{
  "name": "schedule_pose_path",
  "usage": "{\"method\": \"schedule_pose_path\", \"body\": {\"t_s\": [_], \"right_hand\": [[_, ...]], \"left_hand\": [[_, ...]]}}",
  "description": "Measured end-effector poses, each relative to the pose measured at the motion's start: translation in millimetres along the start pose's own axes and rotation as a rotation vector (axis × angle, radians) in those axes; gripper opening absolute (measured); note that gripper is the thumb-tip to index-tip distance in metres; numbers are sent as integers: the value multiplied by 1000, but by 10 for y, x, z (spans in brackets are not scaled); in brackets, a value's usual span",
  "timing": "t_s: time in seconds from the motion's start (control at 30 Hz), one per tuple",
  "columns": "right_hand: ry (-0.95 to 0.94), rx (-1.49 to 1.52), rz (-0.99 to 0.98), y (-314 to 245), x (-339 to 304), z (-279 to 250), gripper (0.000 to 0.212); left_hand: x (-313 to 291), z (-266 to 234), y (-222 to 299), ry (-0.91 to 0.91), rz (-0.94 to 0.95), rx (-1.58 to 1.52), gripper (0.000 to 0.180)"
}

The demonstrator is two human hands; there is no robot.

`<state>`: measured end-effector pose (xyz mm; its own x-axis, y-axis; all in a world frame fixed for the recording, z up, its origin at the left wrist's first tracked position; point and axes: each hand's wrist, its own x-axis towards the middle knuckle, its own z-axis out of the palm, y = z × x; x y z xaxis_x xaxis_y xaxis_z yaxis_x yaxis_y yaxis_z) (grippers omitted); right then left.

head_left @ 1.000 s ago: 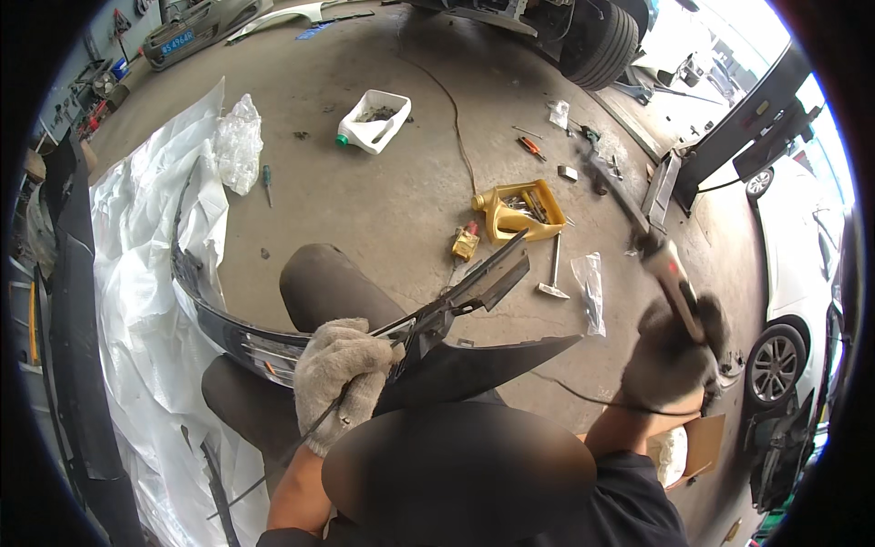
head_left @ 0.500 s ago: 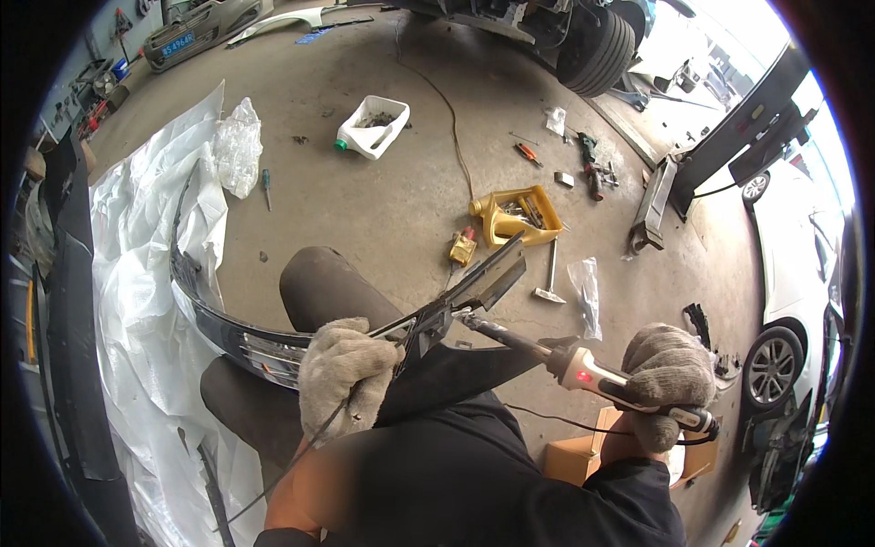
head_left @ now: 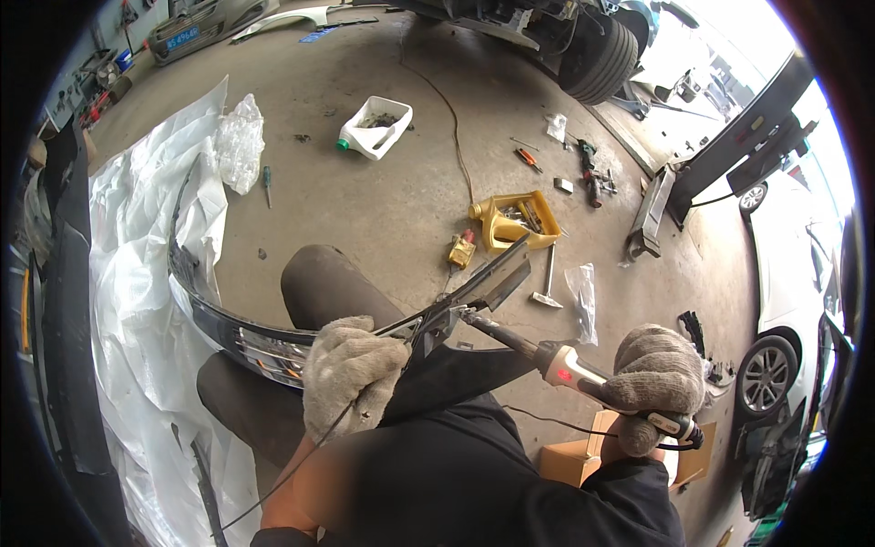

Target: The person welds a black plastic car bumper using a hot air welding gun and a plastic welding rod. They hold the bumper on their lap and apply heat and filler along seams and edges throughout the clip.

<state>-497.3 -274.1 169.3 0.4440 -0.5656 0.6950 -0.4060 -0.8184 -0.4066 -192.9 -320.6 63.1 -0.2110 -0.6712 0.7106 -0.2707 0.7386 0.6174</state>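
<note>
My right hand (head_left: pixel 658 374), in a grey knitted glove, is closed round the white and black handle of a soldering iron (head_left: pixel 563 366) with a red light glowing on it. Its metal tip points left and meets, or nearly meets, a black plastic car trim piece (head_left: pixel 492 278) across my lap. My left hand (head_left: pixel 354 376), gloved alike, is closed on this trim beside the tip; its fingertips are partly hidden. A thin dark strip (head_left: pixel 310 456) trails from under that hand toward the lower left. From the left hand, the long curved part with a clear lamp section (head_left: pixel 269 351) bends away leftward.
White sheeting (head_left: pixel 146 273) covers the floor at left. Ahead are a cut white jug (head_left: pixel 375 128), a yellow jug with tools (head_left: pixel 519 219), a hammer (head_left: pixel 549 283) and a screwdriver (head_left: pixel 267 185). A cardboard box (head_left: pixel 570 460) lies right, near a white car (head_left: pixel 788 283).
The soldering iron and my right hand have shifted slightly left and down. My left hand keeps its grip on the trim, with only a small shift.
</note>
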Motion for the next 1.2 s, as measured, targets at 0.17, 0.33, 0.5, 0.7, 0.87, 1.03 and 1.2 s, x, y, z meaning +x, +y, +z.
{"method": "schedule_pose_path", "body": {"t_s": [0.17,0.33,0.5,0.7,0.87,1.03,1.2], "right_hand": [[46,40,-5,15,-15,59,38],[35,6,12,17,-6,66,37],[56,46,35,-9,-1,88,35],[-49,48,41,19,-4,36,33],[49,-107,196,-154,-42,115,28],[38,-159,299,-130,-375,153,26],[41,-67,167,-60,-206,90,26]], "left_hand": [[-38,-24,-61,-9,59,14,21],[-48,-28,-64,-15,46,32,18],[-55,-15,-51,-26,21,55,19],[-68,-39,-55,-22,11,58,18],[-59,-23,-59,-20,4,53,18],[-44,-19,-53,-37,13,35,20],[-65,-58,-59,-32,2,43,22]]}}
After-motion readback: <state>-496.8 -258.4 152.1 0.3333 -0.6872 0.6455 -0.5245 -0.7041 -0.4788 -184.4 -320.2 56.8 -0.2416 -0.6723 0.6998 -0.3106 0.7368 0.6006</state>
